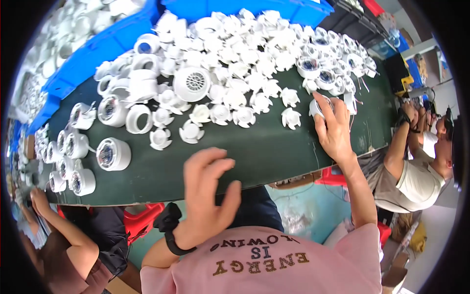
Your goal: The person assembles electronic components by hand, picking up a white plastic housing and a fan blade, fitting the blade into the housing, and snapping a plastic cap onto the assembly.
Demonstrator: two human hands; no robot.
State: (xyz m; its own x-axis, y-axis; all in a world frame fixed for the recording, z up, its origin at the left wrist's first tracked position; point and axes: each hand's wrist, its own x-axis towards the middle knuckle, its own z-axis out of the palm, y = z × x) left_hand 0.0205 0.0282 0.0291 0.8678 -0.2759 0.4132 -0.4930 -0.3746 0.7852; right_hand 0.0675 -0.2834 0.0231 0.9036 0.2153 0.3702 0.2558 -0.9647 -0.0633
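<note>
My right hand [334,128] has its fingers around a white round motor part [320,105] at the right of the dark green table; the fingers partly hide it. Close beside that hand is a small white piece with wires [350,103]. My left hand [208,188] is raised over the table's front edge, fingers apart, holding nothing. Small white fan impellers [291,118] lie between the hands and farther back, in a large loose pile. A white round housing with a grille [192,84] sits among them.
At the left stand several white cylindrical housings [113,154] with circuit boards showing. Similar motor parts [327,77] are heaped at the back right. Blue bins [73,73] border the table's far side. Other people work at the left and right [413,171]. A red stool [142,223] stands below.
</note>
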